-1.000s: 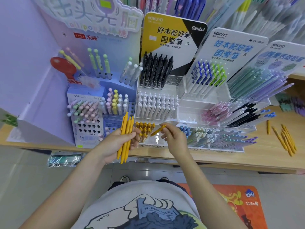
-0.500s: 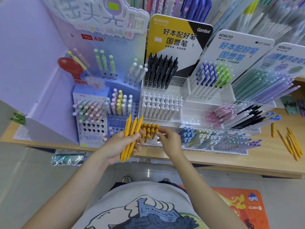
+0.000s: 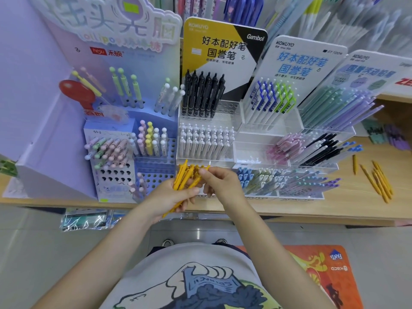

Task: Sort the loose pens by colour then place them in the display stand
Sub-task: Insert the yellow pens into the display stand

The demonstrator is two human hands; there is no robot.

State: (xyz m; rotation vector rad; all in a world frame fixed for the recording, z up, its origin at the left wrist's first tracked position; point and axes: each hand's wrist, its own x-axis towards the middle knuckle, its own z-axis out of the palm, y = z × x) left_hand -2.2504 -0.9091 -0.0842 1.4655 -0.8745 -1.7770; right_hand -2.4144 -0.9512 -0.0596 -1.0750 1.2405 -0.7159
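My left hand (image 3: 169,197) grips a bundle of yellow pens (image 3: 181,178), tips pointing down toward me. My right hand (image 3: 221,182) is right beside it, fingertips pinching at the top of a yellow pen in that bundle. Both hands hover in front of the clear Kokuyo display stand (image 3: 236,128), just before its front row where several yellow pens (image 3: 197,167) stand, partly hidden by my fingers. More loose yellow pens (image 3: 379,179) lie on the wooden counter far right.
A purple lollipop-pen stand (image 3: 124,152) stands at the left. Clear stands with white, black, pastel and blue pens fill the wooden counter (image 3: 356,208). Packaged items hang under the counter edge at the left. An orange mat (image 3: 323,270) lies on the floor.
My right hand has set the single yellow pen into the front row and come left to the bundle. My left hand has brought the bundle closer to the stand.
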